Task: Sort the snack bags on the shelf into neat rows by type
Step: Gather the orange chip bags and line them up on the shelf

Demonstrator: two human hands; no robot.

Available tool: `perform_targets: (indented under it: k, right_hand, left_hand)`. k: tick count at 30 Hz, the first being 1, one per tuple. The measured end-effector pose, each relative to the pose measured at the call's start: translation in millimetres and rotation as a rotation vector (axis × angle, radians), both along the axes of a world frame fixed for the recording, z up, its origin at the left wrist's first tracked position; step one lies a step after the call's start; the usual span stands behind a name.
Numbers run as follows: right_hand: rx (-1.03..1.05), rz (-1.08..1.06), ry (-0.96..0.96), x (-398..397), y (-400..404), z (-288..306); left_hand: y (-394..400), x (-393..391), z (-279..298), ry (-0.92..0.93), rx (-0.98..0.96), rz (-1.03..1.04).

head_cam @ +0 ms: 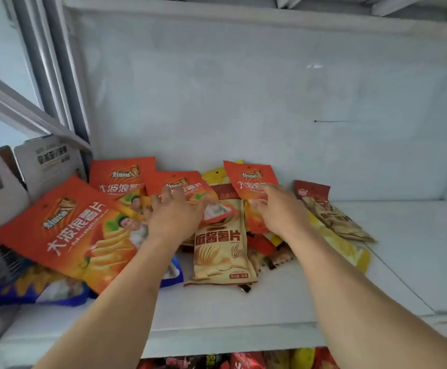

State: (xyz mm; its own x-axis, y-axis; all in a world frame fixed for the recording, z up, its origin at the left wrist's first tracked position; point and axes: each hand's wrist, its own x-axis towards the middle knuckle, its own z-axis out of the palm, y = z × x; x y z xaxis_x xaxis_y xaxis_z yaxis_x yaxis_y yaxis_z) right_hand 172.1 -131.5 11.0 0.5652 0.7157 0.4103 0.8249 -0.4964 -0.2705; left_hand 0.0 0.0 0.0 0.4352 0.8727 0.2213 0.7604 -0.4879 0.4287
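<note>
On the shelf (283,302), the left hand (176,217) presses straight fingers on an orange chip bag (182,181), and the right hand (281,211) grips a second orange bag (251,177) at its three o'clock.

Both arms extended forward; left hand (174,217) palm-down, fingers spread; right hand (281,213) palm-down.

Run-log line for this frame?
scene: white shelf | left hand: on middle orange chip bag | right hand: on right orange chip bag | grips: unclear
</note>
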Motion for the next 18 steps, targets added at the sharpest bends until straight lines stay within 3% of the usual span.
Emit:
perform_targets:
  k: [7, 18]
  right_hand:
    - [-0.103, -0.284, 0.401, 27.2, 27.2, -25.0]
    - [-0.015, -0.28, 0.533, 52.2, 30.2, -23.1]
  left_hand:
    - [19.8, 14.0, -10.3, 0.15, -0.033, 0.166]
    - [24.7, 8.5, -7.5, 0.207, -0.006, 0.203]
